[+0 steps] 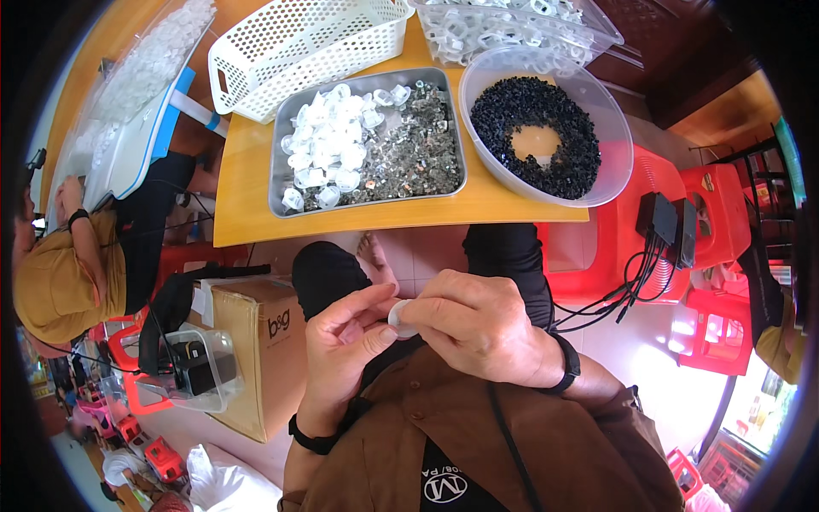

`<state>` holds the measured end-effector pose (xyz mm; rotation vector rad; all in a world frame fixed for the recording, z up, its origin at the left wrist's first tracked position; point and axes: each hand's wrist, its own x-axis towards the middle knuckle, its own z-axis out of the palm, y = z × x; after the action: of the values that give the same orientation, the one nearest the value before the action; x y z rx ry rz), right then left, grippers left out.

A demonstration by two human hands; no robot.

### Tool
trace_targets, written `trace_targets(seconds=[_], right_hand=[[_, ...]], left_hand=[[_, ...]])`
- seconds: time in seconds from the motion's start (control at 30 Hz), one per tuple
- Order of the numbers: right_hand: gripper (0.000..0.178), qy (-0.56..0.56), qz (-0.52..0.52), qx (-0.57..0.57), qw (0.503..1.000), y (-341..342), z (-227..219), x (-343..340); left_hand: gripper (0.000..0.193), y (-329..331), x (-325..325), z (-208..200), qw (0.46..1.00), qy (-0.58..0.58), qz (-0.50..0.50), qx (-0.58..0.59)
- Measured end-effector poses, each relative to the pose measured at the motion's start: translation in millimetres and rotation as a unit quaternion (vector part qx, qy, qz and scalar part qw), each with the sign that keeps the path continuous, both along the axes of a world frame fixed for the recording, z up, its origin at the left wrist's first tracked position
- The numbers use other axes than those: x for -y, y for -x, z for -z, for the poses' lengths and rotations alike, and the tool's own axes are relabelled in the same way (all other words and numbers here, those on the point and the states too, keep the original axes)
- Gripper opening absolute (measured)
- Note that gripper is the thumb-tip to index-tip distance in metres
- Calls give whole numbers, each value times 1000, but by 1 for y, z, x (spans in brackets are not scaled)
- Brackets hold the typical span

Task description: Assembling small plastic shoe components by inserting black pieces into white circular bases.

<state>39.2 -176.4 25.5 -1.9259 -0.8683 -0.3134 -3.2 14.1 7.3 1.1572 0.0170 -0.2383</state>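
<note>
Above my lap, in front of the table edge, my left hand (348,340) and my right hand (478,328) meet around a small white round plastic piece (399,318). My left thumb and fingers pinch it from one side, and the right fingertips press on it from the other. What lies inside the right fingers is partly hidden. Just beyond the hands, a metal tray (375,207) on the table bears a heap of white translucent plastic pieces (328,141) and a layer of tiny grey, shiny parts (414,145).
A clear round bowl (616,154) of small black parts (537,98) overhangs the table's right side. Behind stand a white perforated basket (307,47) and a clear bin (520,30) of white pieces. A cardboard box (264,341) is at left, red stools (717,333) at right. Another person (72,273) works at left.
</note>
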Motion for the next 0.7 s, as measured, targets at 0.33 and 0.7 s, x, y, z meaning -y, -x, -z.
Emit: trace_targets(seconds=[0.33,0.7], right_hand=[[25,40,-14,24,999,-1,-1,2],[24,55,-14,14,998,-3,4,2]], left_hand=[[40,1,-1,0,1000,1,7,-12],[37,1,2,1,999,-40,10,7]])
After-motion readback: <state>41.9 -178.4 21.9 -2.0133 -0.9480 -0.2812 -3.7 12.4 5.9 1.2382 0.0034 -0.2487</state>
